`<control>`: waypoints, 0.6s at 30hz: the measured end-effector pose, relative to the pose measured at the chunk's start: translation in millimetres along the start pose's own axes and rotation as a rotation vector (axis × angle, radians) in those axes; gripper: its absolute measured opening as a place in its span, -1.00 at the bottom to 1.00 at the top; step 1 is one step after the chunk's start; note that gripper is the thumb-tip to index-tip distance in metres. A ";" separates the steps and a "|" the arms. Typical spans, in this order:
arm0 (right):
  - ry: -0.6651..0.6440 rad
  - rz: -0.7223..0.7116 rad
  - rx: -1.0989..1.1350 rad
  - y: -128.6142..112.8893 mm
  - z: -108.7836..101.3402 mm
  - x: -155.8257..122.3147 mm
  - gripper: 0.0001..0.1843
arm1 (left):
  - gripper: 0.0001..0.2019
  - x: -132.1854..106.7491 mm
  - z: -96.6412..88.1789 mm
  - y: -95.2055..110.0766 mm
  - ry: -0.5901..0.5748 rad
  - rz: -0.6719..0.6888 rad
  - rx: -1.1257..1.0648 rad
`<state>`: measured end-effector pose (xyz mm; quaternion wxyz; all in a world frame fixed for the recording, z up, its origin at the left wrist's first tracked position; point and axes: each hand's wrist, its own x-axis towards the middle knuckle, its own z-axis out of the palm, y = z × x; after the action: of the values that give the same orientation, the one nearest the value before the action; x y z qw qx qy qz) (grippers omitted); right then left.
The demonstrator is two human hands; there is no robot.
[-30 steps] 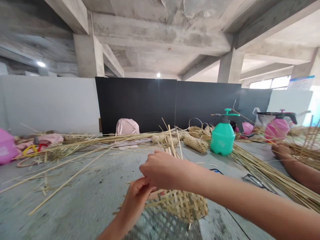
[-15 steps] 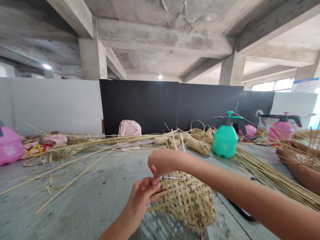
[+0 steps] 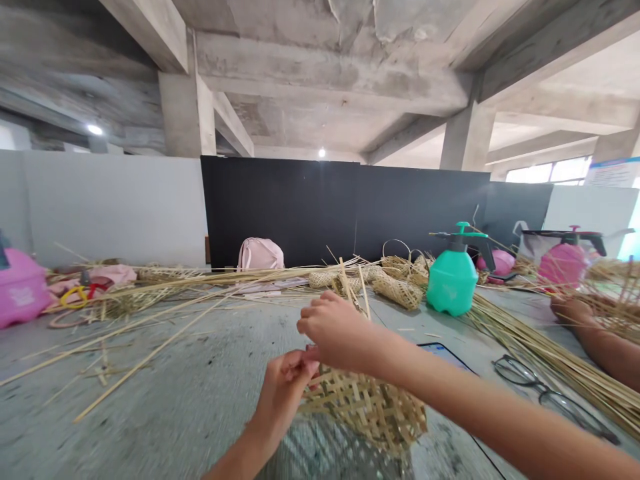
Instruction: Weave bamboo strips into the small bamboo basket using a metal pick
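Note:
A woven bamboo basket (image 3: pixel 373 407) of pale flat strips lies tilted on the table in front of me, its open weave partly covered by my right arm. My left hand (image 3: pixel 287 380) is closed, pinching strips at the basket's left edge. Just above it, my right hand (image 3: pixel 333 333) is closed, its thumb side meeting the left fingertips. What the right fingers hold is hidden behind the hand. Loose strip ends (image 3: pixel 364 293) stand up beyond the right hand.
A green spray bottle (image 3: pixel 453 277) stands behind on the right. Eyeglasses (image 3: pixel 543 390), a phone (image 3: pixel 445 353) and a bundle of bamboo strips (image 3: pixel 530 353) lie to the right. Another person's hand (image 3: pixel 575 313) is at far right. Long strips (image 3: pixel 150 360) spread leftward; a pink spray bottle (image 3: pixel 23 290) stands there.
My right hand has turned and shifted slightly right and down. The thin shiny metal tool seen beside its fingers is now hidden. The right forearm has dropped, exposing the eyeglasses.

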<state>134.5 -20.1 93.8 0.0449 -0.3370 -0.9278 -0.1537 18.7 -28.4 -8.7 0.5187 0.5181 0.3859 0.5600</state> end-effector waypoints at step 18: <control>0.595 0.571 -0.022 -45.8 115.3 -39.5 -0.19 | -0.85 -9.4 6.2 -7.5 0.425 0.379 0.594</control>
<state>137.9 -41.1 -34.6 0.3482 -0.5222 -0.7420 -0.2357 25.5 -37.0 -16.7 0.1430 0.5800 0.5270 0.6045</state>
